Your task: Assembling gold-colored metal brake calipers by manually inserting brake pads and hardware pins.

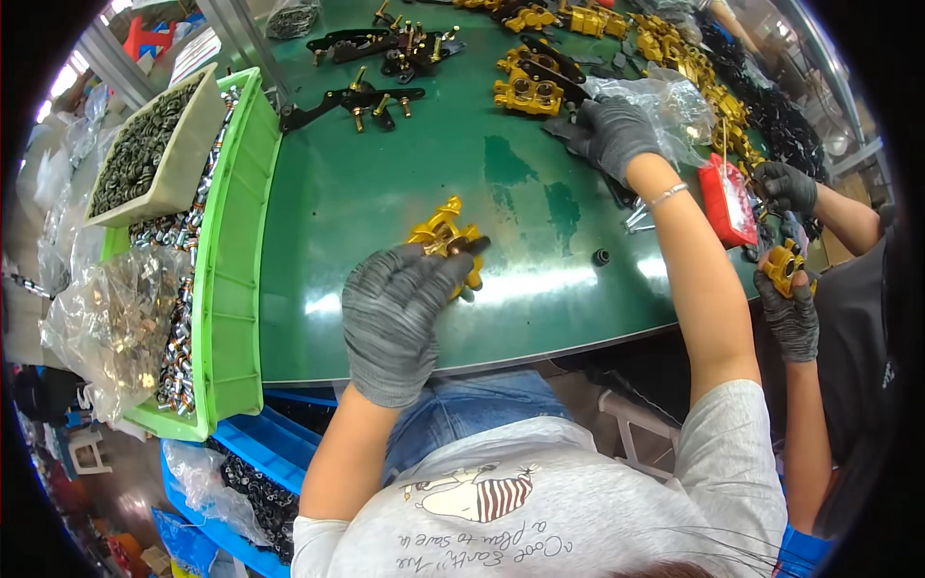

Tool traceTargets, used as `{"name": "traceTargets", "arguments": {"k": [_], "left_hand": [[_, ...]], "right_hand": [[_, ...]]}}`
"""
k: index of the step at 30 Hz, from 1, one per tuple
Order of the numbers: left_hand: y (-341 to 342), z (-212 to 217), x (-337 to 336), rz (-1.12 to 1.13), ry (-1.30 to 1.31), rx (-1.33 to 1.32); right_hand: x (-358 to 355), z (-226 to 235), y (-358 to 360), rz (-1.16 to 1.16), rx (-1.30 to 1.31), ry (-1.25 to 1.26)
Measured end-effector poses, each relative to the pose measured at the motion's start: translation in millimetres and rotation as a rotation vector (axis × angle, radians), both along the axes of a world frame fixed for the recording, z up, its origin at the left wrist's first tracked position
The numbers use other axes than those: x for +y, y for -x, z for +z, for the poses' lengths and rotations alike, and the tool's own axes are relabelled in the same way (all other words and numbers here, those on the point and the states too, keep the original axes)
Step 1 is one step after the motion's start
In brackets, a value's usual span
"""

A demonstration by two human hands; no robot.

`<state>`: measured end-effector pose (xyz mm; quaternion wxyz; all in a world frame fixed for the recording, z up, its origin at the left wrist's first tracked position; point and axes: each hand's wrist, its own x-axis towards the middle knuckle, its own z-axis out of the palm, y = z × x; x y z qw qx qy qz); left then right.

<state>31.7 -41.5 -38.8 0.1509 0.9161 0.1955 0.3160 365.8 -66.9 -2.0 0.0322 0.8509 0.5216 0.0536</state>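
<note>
My left hand, in a grey knit glove, is closed around a gold brake caliper above the near middle of the green table. A small dark piece sticks out of the caliper beside my fingertips. My right hand, gloved too, reaches to the far right, with its fingers bent down among dark flat parts beside a clear plastic bag. What those fingers hold is hidden. Just beyond that hand lie a gold caliper and a black bracket.
Black brackets with gold bolts lie at the far left. A green crate of small metal parts edges the table, a cream tray on top. A small black cap and red box lie right. A co-worker's hand holds another caliper.
</note>
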Motion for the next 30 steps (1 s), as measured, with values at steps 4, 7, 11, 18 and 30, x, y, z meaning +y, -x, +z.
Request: {"name": "traceTargets", "arguments": {"k": [4,7,11,18,30], "left_hand": [[27,-4,-6,-0.061,-0.366,0.054],[32,-2,-13,-0.087,-0.311,0.019],[28,-1,-18,-0.096,0.051,-0.268],[28,-26,-5,-0.144,0.731,-0.514],[36,-18,-4,-0.159,0.816,-0.325]], "right_hand": [[-27,14,29,0.128,-0.048,-0.065],[-50,9,51,0.235,0.11,-0.2],[-82,-2,89,0.267,0.792,-0.539],[-99,-4,166,0.331,1.313,-0.618],[-109,-28,174,0.195,1.409,-0.649]]}}
